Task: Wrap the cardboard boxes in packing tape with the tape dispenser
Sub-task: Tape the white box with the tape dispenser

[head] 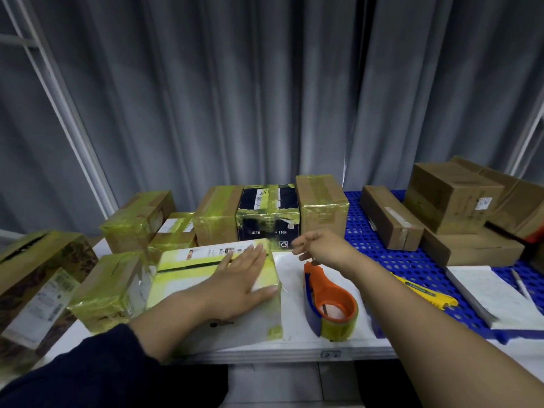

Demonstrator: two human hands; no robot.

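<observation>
- Left hand (pixel 241 278) lies flat, fingers straight, on a taped box (pixel 188 269) near the worktop's (pixel 294 347) front edge.
- Right hand (pixel 319 245) hovers empty, fingers loose, above the tape dispenser (pixel 316 290).
- More taped boxes (pixel 217 216) crowd the back edge.
- Plain boxes (pixel 450 198) and a yellow knife (pixel 424 290) lie at the right.

A worker's left arm is clad in a dark navy sleeve (pixel 88 369), long, soft and matte, without visible print or trim. The fabric lies in faint folds and ends in a loose, gathered cuff partway along the forearm. From the cuff onward the left forearm (pixel 176 313) and left hand (pixel 238 287) are bare. The right forearm (pixel 412 319) is uncovered along all its visible length, as is the right hand (pixel 319 245). The sleeve's weave is too dark to make out.
</observation>
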